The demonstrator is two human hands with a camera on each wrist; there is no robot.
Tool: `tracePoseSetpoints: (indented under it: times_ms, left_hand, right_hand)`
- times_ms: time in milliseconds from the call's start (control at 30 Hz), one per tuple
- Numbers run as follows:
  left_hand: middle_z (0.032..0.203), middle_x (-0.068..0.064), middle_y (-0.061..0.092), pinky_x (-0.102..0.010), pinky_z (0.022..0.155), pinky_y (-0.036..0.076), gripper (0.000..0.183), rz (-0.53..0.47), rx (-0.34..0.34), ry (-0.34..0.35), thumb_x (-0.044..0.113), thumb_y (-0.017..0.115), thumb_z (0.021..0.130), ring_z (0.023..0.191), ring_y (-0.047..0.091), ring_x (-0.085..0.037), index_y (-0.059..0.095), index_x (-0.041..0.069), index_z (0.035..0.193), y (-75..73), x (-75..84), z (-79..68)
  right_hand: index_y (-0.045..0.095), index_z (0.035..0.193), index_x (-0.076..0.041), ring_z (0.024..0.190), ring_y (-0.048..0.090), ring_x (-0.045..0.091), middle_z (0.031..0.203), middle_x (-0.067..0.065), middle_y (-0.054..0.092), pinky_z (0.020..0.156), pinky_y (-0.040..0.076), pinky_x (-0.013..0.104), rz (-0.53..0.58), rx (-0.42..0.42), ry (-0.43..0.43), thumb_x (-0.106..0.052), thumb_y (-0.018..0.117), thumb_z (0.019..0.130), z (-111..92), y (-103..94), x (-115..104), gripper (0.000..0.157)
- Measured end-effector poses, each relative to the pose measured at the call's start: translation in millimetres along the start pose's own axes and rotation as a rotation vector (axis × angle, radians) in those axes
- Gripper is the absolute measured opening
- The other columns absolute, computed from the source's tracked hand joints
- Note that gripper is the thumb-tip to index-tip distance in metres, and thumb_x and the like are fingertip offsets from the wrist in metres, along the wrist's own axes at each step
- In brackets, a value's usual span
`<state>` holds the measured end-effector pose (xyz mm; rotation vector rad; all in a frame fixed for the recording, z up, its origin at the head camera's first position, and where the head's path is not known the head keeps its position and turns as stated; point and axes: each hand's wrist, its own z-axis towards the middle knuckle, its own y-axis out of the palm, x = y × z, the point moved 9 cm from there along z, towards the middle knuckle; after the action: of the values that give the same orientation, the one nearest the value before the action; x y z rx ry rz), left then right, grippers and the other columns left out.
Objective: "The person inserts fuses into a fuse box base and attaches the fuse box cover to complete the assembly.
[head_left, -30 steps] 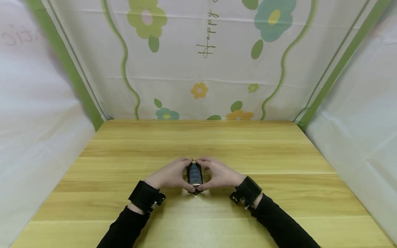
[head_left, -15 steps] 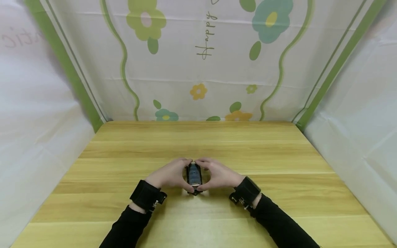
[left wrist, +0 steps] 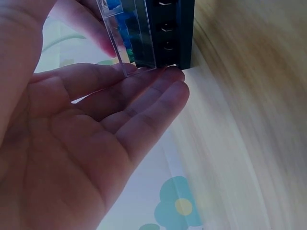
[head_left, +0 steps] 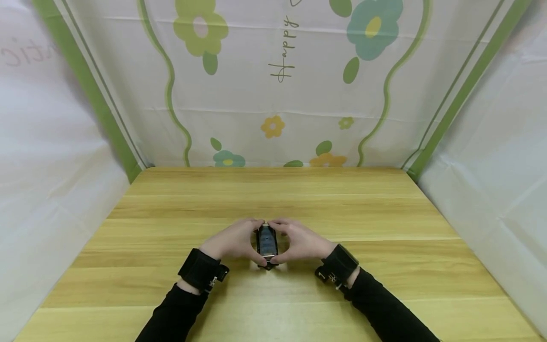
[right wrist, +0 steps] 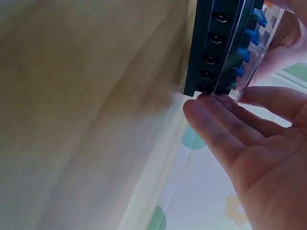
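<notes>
In the head view, a small black fuse box (head_left: pixel 268 241) stands lengthwise near the middle of the table, under a clear plastic cover (right wrist: pixel 263 58). Blue tabs (right wrist: pixel 243 54) show through that cover in the right wrist view, and a row of dark holes runs along the box's side. My left hand (head_left: pixel 232 241) holds it from the left, fingertips at the far end and thumb at the near end. From the right, my right hand (head_left: pixel 304 243) grips the same two ends. The fingertips of both hands meet at the cover's end edge.
A wood-grain table (head_left: pixel 273 304) spreads out around the hands. Behind it hangs a white cloth with printed flowers (head_left: pixel 239 95), and white cloth walls rise at the left (head_left: pixel 55 156) and right (head_left: pixel 495 171). Each wrist wears a black strap (head_left: pixel 200 270) with a camera.
</notes>
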<state>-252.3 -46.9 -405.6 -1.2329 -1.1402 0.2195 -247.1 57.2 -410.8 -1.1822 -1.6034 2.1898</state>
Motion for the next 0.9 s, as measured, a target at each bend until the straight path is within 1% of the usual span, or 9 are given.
tracePoseSetpoints:
  times_ms: [133,300,433,533,667,800,900]
  left_hand:
    - [0.130,-0.007,0.050,-0.029,0.087,0.044,0.103,0.005,-0.002,-0.001,0.047,0.084,0.064,0.106,0.052,-0.018,0.038,0.002,0.144,-0.4,-0.6,0.0]
    - [0.125,-0.005,0.052,-0.028,0.085,0.044,0.103,0.021,-0.003,0.001,0.047,0.085,0.063,0.104,0.053,-0.018,0.040,0.002,0.144,-1.6,-0.6,1.1]
    - [0.120,-0.001,0.054,-0.027,0.082,0.045,0.100,0.023,-0.012,0.010,0.046,0.085,0.063,0.101,0.054,-0.018,0.042,0.003,0.142,-2.3,0.5,1.8]
    - [0.119,-0.001,0.055,-0.027,0.083,0.045,0.099,0.027,-0.014,0.017,0.046,0.085,0.063,0.101,0.054,-0.016,0.042,0.003,0.142,-2.7,0.4,1.8]
    - [0.126,-0.004,0.053,-0.028,0.089,0.043,0.104,0.025,-0.008,0.033,0.052,0.082,0.065,0.108,0.052,-0.016,0.038,0.002,0.145,-1.9,-1.4,-0.5]
    - [0.138,-0.005,0.047,-0.030,0.097,0.038,0.108,-0.006,-0.008,0.055,0.060,0.076,0.068,0.121,0.047,-0.016,0.031,0.004,0.149,0.4,-4.3,-4.6]
    - [0.142,-0.005,0.043,-0.031,0.101,0.035,0.107,-0.025,-0.015,0.055,0.063,0.072,0.071,0.126,0.042,-0.017,0.028,0.006,0.150,1.2,-6.8,-6.1]
  right_hand:
    - [0.037,0.146,-0.005,0.128,0.040,0.022,0.144,0.008,0.038,0.099,0.037,0.030,0.014,0.003,0.002,-0.047,0.076,0.075,0.5,-0.1,-0.3,0.092]
    - [0.038,0.145,-0.004,0.128,0.040,0.022,0.144,0.009,0.039,0.099,0.037,0.030,0.034,0.009,0.002,-0.047,0.077,0.074,1.2,-0.9,-0.6,0.092]
    - [0.039,0.145,-0.004,0.129,0.040,0.022,0.143,0.009,0.040,0.099,0.037,0.030,0.033,0.011,-0.003,-0.048,0.077,0.074,2.4,-0.9,-0.7,0.091]
    - [0.039,0.145,-0.003,0.129,0.039,0.023,0.144,0.010,0.040,0.100,0.037,0.031,0.028,0.008,-0.004,-0.048,0.077,0.074,3.0,-1.0,-0.4,0.092]
    - [0.037,0.146,-0.004,0.129,0.039,0.022,0.145,0.008,0.039,0.100,0.036,0.031,0.040,-0.005,-0.020,-0.053,0.075,0.074,2.7,-1.3,1.5,0.095]
    - [0.035,0.147,-0.004,0.125,0.044,0.022,0.144,0.008,0.040,0.096,0.041,0.031,0.097,-0.022,-0.049,-0.056,0.071,0.077,1.3,-1.4,3.4,0.095]
    - [0.034,0.147,-0.002,0.121,0.048,0.023,0.143,0.009,0.041,0.092,0.044,0.030,0.136,-0.031,-0.050,-0.055,0.071,0.078,1.0,-1.8,3.9,0.094]
